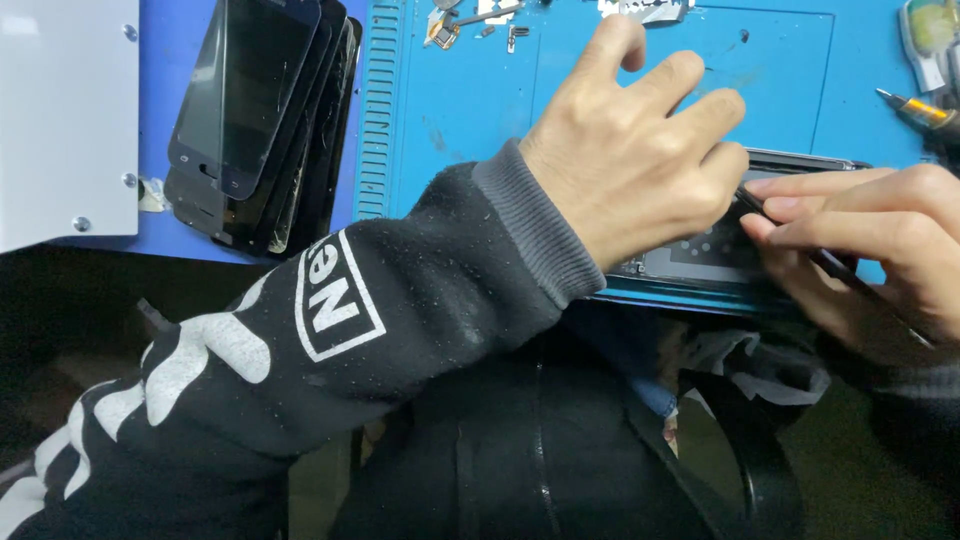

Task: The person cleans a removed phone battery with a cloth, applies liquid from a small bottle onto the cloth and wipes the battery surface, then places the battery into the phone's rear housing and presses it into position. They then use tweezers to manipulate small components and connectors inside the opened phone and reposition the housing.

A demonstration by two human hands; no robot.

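single head-worn camera, looking steeply down and forward from close above the person's lap, blue work mat (600,60) toward twelve o'clock, left hand (630,150) near centre, right hand (870,235) at three o'clock, dark sleeve at seven o'clock

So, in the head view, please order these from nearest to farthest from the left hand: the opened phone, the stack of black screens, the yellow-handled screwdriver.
From the left hand:
1. Opened phone: directly under the fingers, touching, at the mat's near edge.
2. Yellow-handled screwdriver: to the right, upper corner of the blue mat.
3. Stack of black screens: far left, beyond the mat's ribbed edge.
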